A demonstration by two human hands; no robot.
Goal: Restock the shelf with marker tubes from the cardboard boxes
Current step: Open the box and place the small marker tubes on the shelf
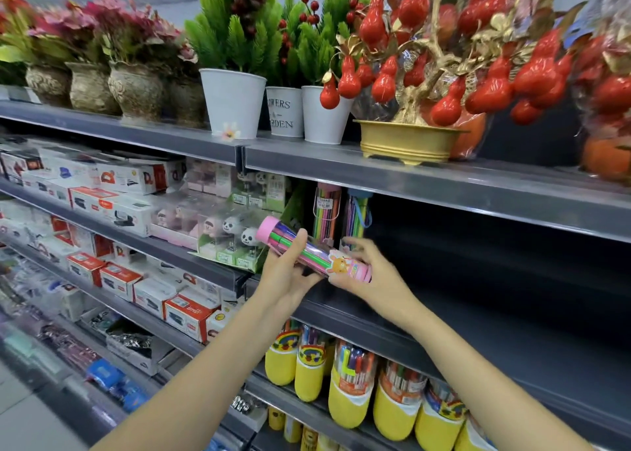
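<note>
Both my arms reach up from the bottom toward the shelf (444,293). My left hand (285,273) is curled around the middle of a marker tube (307,251) with a pink cap. My right hand (367,275) pinches the other end, by the little bear sticker. I hold the tube lying slanted, just in front of the shelf edge, not on it yet. Two more tubes (338,215) stand up at the back of the shelf, close behind my hands. To the right of them the shelf looks dark and bare, so I think my tube goes there. I cannot see any cardboard boxes. The tube is round and smooth, so I think it could roll off if I lay it down. If I stand it up crooked, it could tip and knock the two tubes over. My left wrist is close to the panda toys (239,235), and I could bump them.
</note>
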